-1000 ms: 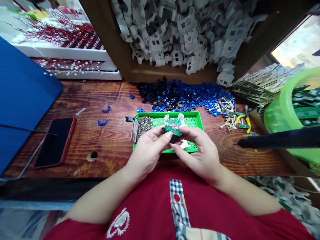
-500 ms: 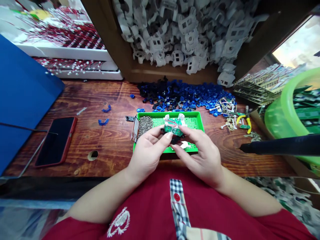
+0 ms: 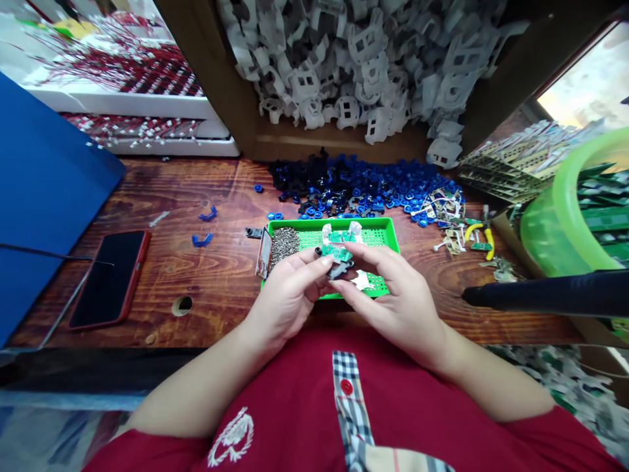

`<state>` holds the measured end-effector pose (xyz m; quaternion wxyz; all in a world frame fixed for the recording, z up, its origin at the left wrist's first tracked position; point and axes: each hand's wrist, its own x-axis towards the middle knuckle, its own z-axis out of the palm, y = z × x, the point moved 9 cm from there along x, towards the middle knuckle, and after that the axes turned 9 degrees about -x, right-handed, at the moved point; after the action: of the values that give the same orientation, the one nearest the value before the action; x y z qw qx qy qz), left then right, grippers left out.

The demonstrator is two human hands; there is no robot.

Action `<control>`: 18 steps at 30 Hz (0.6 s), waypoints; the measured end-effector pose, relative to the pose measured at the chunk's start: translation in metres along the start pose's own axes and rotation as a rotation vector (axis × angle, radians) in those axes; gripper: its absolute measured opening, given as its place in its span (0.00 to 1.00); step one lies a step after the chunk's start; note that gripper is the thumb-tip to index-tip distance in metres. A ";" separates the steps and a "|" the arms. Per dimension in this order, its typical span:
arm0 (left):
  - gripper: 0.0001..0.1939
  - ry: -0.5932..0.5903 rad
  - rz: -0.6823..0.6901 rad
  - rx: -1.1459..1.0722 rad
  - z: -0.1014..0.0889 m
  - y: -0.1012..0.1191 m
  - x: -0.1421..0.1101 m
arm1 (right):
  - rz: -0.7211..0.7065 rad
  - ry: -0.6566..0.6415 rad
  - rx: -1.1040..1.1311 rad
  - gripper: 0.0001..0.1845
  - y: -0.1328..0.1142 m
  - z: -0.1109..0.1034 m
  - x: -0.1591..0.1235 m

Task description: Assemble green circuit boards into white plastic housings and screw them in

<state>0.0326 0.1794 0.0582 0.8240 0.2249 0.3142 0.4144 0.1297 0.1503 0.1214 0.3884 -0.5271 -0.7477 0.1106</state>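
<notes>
Between both hands, above the green tray [image 3: 393, 246], is a small green circuit board [image 3: 335, 252] with clear and dark plastic parts on it. My left hand [image 3: 289, 288] is closed on its left side, thumb on top. The fingers of my right hand [image 3: 393, 288] pinch its right side. A dark grey piece [image 3: 340, 270] shows at the board's near edge, partly behind my fingertips. Many small screws [image 3: 284, 244] fill the tray's left end. A white piece [image 3: 362, 282] lies in the tray under my right hand.
Blue and black plastic parts [image 3: 344, 187] are heaped behind the tray, below a box of white shells [image 3: 363, 78]. Yellow-handled pliers [image 3: 489, 241] and a green tub [image 3: 560, 216] stand right; a black bar [image 3: 531, 292] juts in. A phone [image 3: 111, 278] lies left.
The circuit board has been tilted in my hands, so the dark grey piece at its near edge now shows more. Both hands have shifted slightly and keep their hold.
</notes>
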 end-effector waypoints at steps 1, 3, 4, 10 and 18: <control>0.08 -0.001 -0.005 -0.016 0.000 0.001 0.000 | -0.007 -0.005 -0.003 0.24 -0.001 0.000 0.001; 0.07 0.002 0.005 -0.039 -0.001 0.003 0.000 | -0.010 -0.018 0.000 0.24 -0.003 0.002 0.002; 0.07 0.002 0.012 -0.046 0.000 0.003 0.000 | -0.007 -0.026 0.002 0.24 -0.003 0.003 0.002; 0.10 0.040 0.065 -0.012 -0.001 0.004 -0.005 | 0.021 -0.015 0.035 0.23 -0.005 0.003 0.000; 0.10 0.004 0.069 0.012 0.002 0.008 -0.008 | -0.038 -0.008 0.070 0.26 -0.009 0.003 -0.001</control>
<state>0.0260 0.1766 0.0674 0.8073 0.2398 0.3101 0.4412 0.1215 0.1465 0.1243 0.4055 -0.4986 -0.7547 0.1315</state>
